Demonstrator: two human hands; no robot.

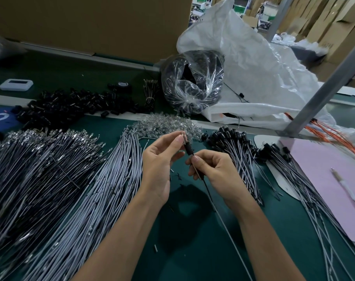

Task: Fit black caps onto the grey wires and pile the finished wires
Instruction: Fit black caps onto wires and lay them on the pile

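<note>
Black cap (pixel 189 149) sits threaded on the grey wire (pixel 229 236) above mid-table, left hand (pixel 162 159) pinching the tip, right hand (pixel 212 171) pinching below it, with a decent finished pile (pixel 243 159) at right and a far bigger uncapped heap (pixel 111 179) waiting at left.

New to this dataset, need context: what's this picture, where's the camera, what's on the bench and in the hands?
No robot: a person's two bare hands, filmed by one head-worn camera looking down. The left hand pinches the clear tip of a grey wire; the right hand pinches the same wire just below a black cap threaded on it. On the green table: uncapped grey wires at left, loose black caps behind them, small clear parts centre, capped wires at right.
</note>
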